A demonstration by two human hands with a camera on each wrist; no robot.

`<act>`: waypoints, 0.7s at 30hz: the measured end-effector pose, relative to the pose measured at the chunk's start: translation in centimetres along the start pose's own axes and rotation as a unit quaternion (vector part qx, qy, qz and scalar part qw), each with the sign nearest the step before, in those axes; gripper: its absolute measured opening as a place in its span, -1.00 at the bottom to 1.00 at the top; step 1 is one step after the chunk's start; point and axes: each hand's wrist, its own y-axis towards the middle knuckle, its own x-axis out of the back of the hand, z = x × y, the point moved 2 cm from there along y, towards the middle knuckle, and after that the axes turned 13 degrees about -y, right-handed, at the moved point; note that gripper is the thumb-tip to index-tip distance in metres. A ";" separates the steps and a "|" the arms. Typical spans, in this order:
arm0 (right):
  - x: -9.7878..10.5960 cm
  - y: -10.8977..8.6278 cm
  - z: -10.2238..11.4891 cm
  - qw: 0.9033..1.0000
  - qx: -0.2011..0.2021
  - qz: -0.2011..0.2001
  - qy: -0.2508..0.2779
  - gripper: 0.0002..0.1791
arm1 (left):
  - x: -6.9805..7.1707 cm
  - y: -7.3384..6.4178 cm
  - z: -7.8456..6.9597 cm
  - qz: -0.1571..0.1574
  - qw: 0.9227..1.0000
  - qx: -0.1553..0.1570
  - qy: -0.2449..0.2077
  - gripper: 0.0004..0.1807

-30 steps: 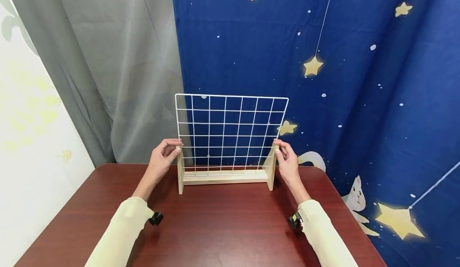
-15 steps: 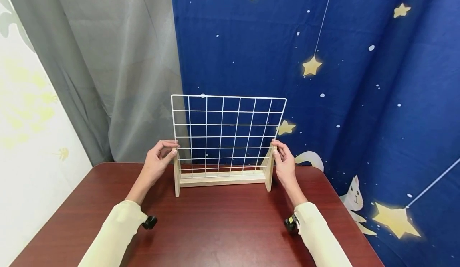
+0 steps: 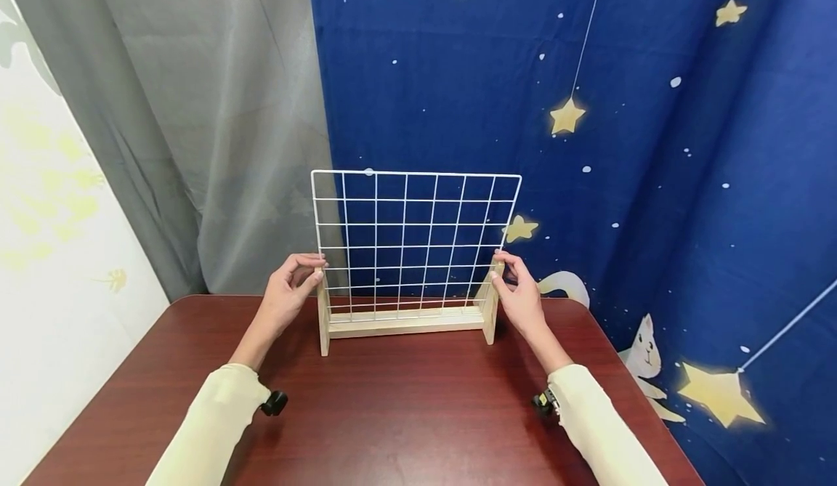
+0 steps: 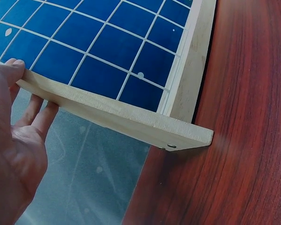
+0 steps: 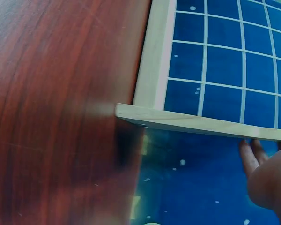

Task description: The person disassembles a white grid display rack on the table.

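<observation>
A white wire grid panel (image 3: 405,224) stands upright in a pale wooden stand (image 3: 405,325) at the far part of the table. In the head view, my left hand (image 3: 285,293) pinches the top of the stand's left side board (image 3: 323,319) between thumb and fingers. My right hand (image 3: 523,297) holds the top of the right side board (image 3: 490,319), thumb on its front edge. The left wrist view shows the left board (image 4: 117,110) with screw holes near its foot. In the right wrist view, fingers touch the outer face of the right board (image 5: 201,124); the thumb is hidden.
The dark red wooden table (image 3: 405,413) extends in front of the stand. Close behind hang a grey curtain (image 3: 229,108) and a blue curtain (image 3: 458,72) with stars. Black wrist cameras sit at both cream sleeves (image 3: 209,413).
The stand has shifted slightly left, its left end coming a little nearer. The right forearm has swung outward, and the right thumb has moved inward on its board. The left hand keeps its hold.
</observation>
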 end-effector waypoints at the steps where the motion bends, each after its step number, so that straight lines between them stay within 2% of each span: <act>1: 0.1 0.0 0.2 1.000 0.001 0.007 -0.013 -0.55 | 0.0 0.0 0.0 0.000 1.000 0.001 0.001 -0.73; 4: 0.4 -0.3 1.1 0.998 0.009 0.006 -0.056 -0.48 | 0.1 -0.1 -0.1 0.004 1.000 0.006 -0.003 -0.73; 8: 0.4 -0.9 2.4 0.992 0.033 -0.067 -0.102 -0.44 | 0.1 -0.1 -0.2 0.006 1.000 0.018 -0.006 -0.73; 11: 0.0 -1.6 3.5 0.986 0.048 -0.133 -0.086 -0.44 | 0.2 0.0 -0.2 0.008 1.000 0.027 0.000 -0.72; 13: -0.4 -2.0 4.2 0.983 0.058 -0.162 -0.059 -0.42 | 0.2 0.0 -0.2 0.011 1.000 0.029 0.003 -0.72; 16: -1.2 -2.4 5.2 0.979 0.075 -0.188 -0.035 -0.37 | 0.0 0.0 -0.4 0.010 0.999 0.033 0.006 -0.72; 21: -2.8 -2.7 7.5 0.964 0.121 -0.237 -0.028 -0.27 | -0.1 0.1 -0.7 0.008 0.999 0.038 0.009 -0.72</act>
